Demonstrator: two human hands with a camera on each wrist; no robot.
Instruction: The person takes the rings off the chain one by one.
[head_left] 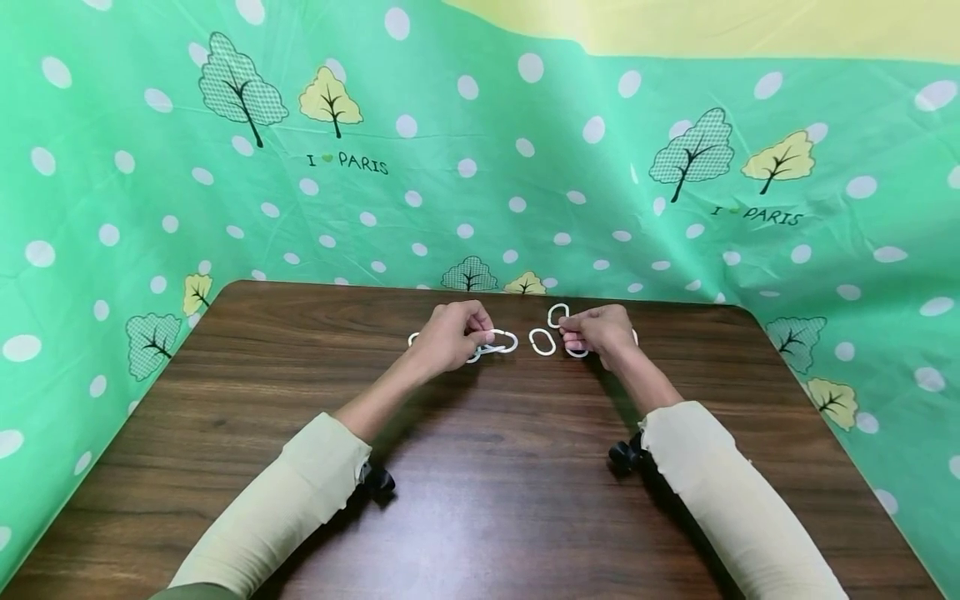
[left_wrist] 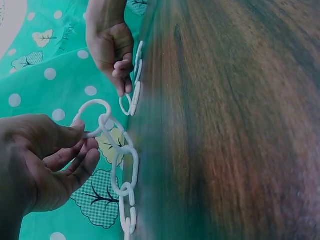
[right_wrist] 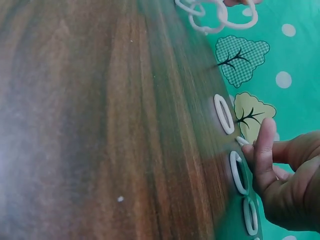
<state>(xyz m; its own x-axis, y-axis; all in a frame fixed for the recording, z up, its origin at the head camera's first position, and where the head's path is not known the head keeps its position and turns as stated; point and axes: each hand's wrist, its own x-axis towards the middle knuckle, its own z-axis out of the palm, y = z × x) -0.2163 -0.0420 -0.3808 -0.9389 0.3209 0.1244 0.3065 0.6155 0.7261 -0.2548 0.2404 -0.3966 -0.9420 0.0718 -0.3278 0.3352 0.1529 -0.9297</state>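
Between thumb and fingers, my left hand pinches the rounded end link of a white plastic chain. From that link the other joined links hang down and trail back toward the tabletop, as the left wrist view shows. My right hand pinches a single white link at its near edge, by the table's far side. A loose white link lies between the hands. More white links lie under and beside the right hand, partly hidden by it in the head view.
A dark brown wood-grain table spreads under both arms. Just past its far edge hangs a green cloth with white dots and printed trees. Black wrist mounts stick out inward from the sleeves.
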